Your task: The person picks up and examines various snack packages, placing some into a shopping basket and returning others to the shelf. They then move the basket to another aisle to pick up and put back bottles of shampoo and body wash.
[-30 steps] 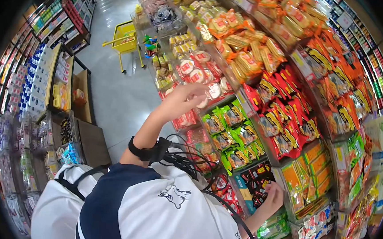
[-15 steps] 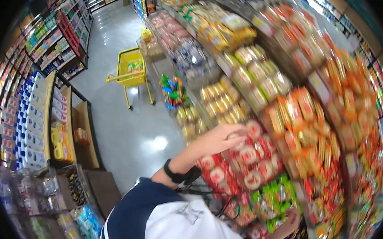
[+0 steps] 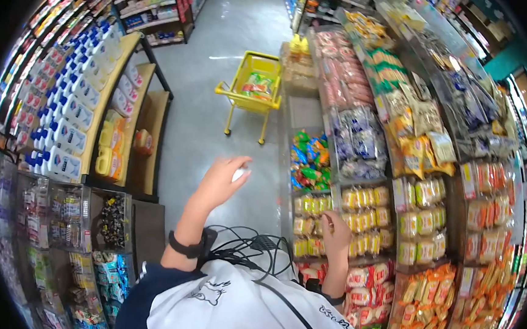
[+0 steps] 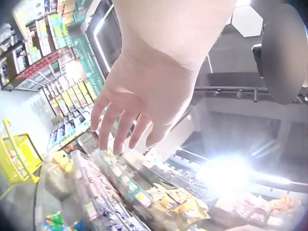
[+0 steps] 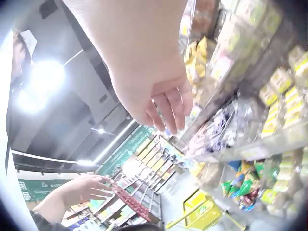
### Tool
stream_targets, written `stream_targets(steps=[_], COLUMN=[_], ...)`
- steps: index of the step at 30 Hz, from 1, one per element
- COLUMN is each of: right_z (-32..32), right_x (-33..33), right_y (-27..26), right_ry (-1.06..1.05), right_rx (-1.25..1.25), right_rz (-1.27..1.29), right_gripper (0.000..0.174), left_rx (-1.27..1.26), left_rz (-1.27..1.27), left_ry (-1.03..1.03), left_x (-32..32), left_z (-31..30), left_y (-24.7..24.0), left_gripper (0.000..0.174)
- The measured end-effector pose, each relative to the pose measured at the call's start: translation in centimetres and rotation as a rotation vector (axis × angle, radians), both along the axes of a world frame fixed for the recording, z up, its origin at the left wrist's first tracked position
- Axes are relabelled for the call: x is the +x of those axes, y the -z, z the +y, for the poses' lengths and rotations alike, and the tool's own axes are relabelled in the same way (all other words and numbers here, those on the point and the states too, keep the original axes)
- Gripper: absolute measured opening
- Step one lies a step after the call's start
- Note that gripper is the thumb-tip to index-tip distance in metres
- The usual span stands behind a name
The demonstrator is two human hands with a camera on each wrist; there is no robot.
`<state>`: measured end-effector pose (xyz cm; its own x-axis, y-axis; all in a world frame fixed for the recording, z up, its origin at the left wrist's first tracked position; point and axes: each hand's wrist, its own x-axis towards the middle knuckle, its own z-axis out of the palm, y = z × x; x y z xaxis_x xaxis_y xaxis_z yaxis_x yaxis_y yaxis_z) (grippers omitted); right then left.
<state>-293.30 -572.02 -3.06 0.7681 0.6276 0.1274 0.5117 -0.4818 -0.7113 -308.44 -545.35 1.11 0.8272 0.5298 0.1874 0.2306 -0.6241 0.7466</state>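
My left hand [image 3: 218, 181] hangs in the air over the aisle floor, its fingers loosely bent. The left wrist view shows the left hand [image 4: 149, 94] with nothing in it and fingers apart. To the right, my right hand [image 3: 336, 238] overlaps the yellow-wrapped packs [image 3: 367, 216] of the snack display. Fingers of the right hand [image 5: 149, 82] hang relaxed and empty in the right wrist view. Ahead stands a yellow shopping cart [image 3: 257, 104] with green and red packets [image 3: 257, 86] inside, apart from both hands.
On the right are sloping bins of wrapped snacks, with colourful bags [image 3: 310, 163], blue packs [image 3: 358, 140] and red-and-white packs [image 3: 367, 291]. White bottles [image 3: 70, 132] line the left shelf. Black cables [image 3: 258, 243] lie against the shirt. The grey floor [image 3: 194, 111] runs between.
The view has swung right toward the aisle, putting the cart straight ahead. Both hands have left the bins they overlapped: the left now over the floor, the right farther forward by yellow packs.
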Motion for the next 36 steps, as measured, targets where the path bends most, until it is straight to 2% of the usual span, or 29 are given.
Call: stream_targets(steps=[4, 5, 7, 9, 11, 13, 16, 18, 20, 23, 26, 27, 29, 33, 35, 36], right_z=[8.6, 10.4, 14.0, 18.0, 21.5, 24.9, 30.5, 33.7, 36.1, 39.7, 44.5, 46.1, 50.6, 58.5, 63.2, 65.1], right_x=[4.2, 6.0, 8.9, 11.4, 15.1, 19.9, 25.7, 29.7, 32.4, 35.4, 35.4, 34.7, 33.8, 35.2, 36.5, 37.0], right_y=[3.4, 5.5, 6.5, 5.9, 8.7, 12.3, 12.1, 14.6, 17.8, 24.3, 29.2, 30.6, 27.2, 33.9, 35.5, 37.4], right_ry=[-0.124, -0.184, -0.197, -0.19, -0.167, -0.184, -0.093, -0.066, -0.096, -0.12, -0.168, -0.19, -0.337, -0.254, -0.164, -0.174], right_rx=[-0.031, -0.054, -0.118, -0.127, -0.105, -0.125, -0.353, -0.442, -0.263, -0.228, -0.219, -0.203, -0.362, -0.343, -0.317, -0.374], right_rz=[0.157, 0.054, 0.064, -0.011, 0.04, 0.046, 0.21, 0.216, 0.045, 0.316, 0.507, 0.531, 0.449, 0.545, 0.579, 0.57], right_gripper=[0.016, 0.017, 0.019, 0.021, 0.022, 0.023, 0.026, 0.028, 0.029, 0.03, 0.027, 0.026, 0.024, 0.025, 0.026, 0.027], left_rx=[-0.189, -0.233, -0.32, -0.448, -0.658, -0.947, -1.297, -1.438, -1.332, -1.316, -1.493, -1.601, -1.556, -1.336, -1.271, -1.225], left_rz=[0.019, 0.012, -0.006, -0.082, -0.179, -0.223, -0.132, -0.149, -0.142, -0.264, -0.237, -0.247, -0.144, 0.154, 0.221, 0.38], left_ry=[-0.099, -0.114, -0.137, -0.074, 0.006, -0.181, -0.532, -0.51, -0.512, -0.435, -0.528, -0.648, -0.654, -0.534, -0.391, -0.421], left_x=[-0.3, 0.2, 2.1, 4.4, 8.0, 13.2, 19.6, 22.8, 24.7, 27.4, 29.8, 30.7, 32.1, 38.4, 40.6, 41.3], left_z=[4.2, 5.4, 8.2, 12.0, 16.4, 20.9, 26.3, 30.2, 33.5, 35.2, 37.9, 39.3, 42.4, 50.4, 54.5, 56.2], left_y=[1.7, 2.2, 3.6, 6.3, 10.7, 16.1, 20.0, 22.2, 24.2, 20.2, 20.1, 22.0, 25.2, 31.8, 38.4, 43.1], left_gripper=[0.025, 0.023, 0.02, 0.019, 0.019, 0.017, 0.013, 0.014, 0.017, 0.02, 0.021, 0.021, 0.021, 0.018, 0.018, 0.019])
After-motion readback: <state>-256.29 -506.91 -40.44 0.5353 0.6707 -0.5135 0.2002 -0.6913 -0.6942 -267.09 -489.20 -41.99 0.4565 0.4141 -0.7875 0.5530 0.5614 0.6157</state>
